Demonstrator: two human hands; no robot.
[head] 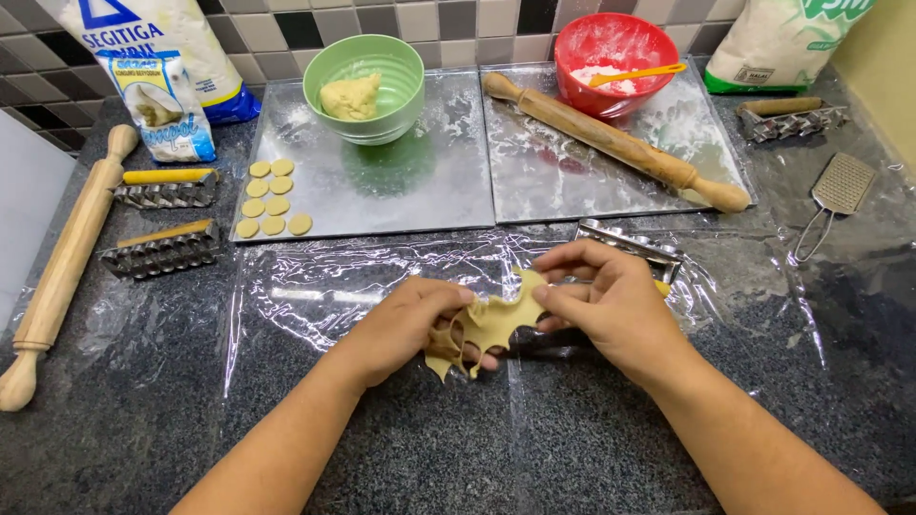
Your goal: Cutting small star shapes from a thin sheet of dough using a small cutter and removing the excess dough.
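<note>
So we've got both hands pinched on the holey dough scrap [491, 324] between them, left hand [410, 329] curled palm-down, right hand [611, 305] gripping its upper edge, just above the worktop [143, 401], metal cutter [630, 243] right behind.

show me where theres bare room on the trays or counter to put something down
Free: the left tray right of the dough rounds and in front of the green bowl; the plastic sheet between that tray and the hands; the dark counter lower left. Crowded: the right tray, crossed by a rolling pin, and around the dough scrap.
</note>
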